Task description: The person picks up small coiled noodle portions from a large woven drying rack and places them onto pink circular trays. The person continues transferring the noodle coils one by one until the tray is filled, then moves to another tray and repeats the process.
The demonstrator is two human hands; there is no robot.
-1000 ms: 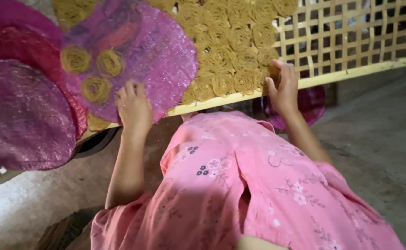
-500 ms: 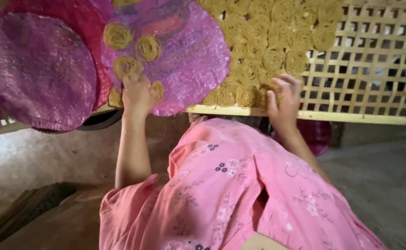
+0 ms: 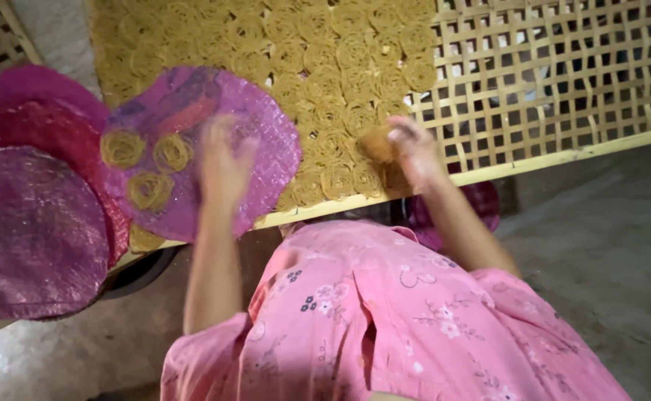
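Purple mesh disc (image 3: 192,126) holds three noodle coils (image 3: 149,190); right hand (image 3: 415,148) pinches one coil (image 3: 377,143) over the half-covered bamboo lattice (image 3: 563,82); left hand (image 3: 224,160) blurred, grip unclear.

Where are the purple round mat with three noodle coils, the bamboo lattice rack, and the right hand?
purple round mat (image 3: 270,145): head view, bare right part.
bamboo lattice rack (image 3: 563,82): head view, open lattice.
right hand (image 3: 413,148): head view, back of hand.
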